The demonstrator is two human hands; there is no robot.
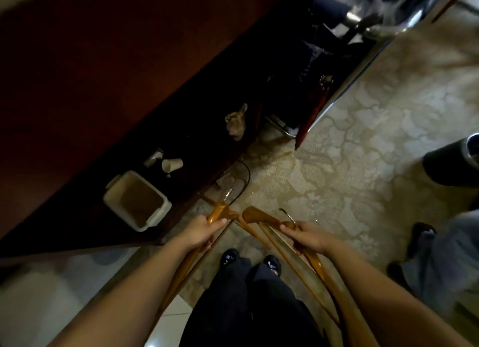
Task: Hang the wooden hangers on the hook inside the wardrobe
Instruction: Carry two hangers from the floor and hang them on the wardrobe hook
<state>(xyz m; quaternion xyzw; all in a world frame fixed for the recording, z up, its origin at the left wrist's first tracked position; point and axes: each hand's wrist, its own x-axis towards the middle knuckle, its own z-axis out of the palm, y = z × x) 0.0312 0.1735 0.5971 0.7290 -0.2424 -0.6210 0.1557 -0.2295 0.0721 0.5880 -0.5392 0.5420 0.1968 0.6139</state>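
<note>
My left hand (204,234) is curled round the neck of one hanger (220,213), and my right hand (309,236) clamps a bunch of hangers (259,217) near their wire hooks. All of it sits at lower centre, above my shoes. I judge this the carrying step: nothing is hung yet. Next I must lift them into the wardrobe (220,82), dark across the upper left, and find its hook, which I cannot make out. On the wardrobe floor a white bin (114,191) shows only a brown inside — contents unclear — with a cup (172,164) tipped over near it. A black bin (451,165) stands at the right edge.
</note>
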